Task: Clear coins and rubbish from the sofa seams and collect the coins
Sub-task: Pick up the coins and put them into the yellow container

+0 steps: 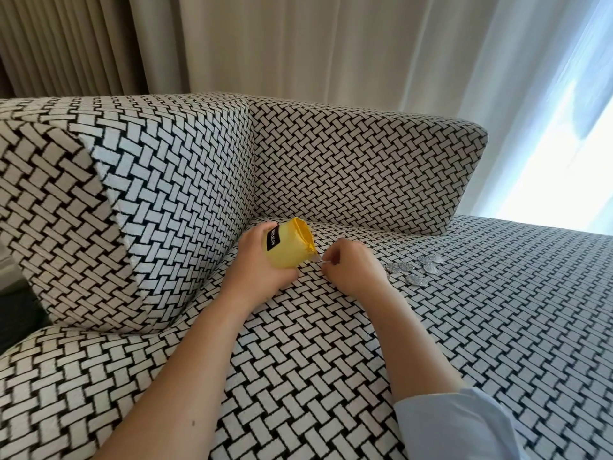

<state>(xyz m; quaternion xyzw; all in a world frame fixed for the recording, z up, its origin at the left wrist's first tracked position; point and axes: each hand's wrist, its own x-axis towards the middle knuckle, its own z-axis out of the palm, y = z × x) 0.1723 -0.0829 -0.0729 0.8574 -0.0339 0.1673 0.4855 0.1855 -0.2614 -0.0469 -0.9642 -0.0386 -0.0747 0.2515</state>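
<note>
Daylight floods in through the sheer curtain (547, 111) on my right, blown out to a bluish white. It falls evenly across the sofa (365, 167), while the far-left edge sinks into shadow. My left hand (255, 267) and right hand (351, 270) throw only faint, soft shadows on the seat. The wide lens bows the edges; detail is slightly soft throughout.

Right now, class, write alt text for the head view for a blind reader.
Left hand holds a tilted yellow cup on a patterned sofa; right hand pinches a coin by its rim. More coins lie nearby.
</note>
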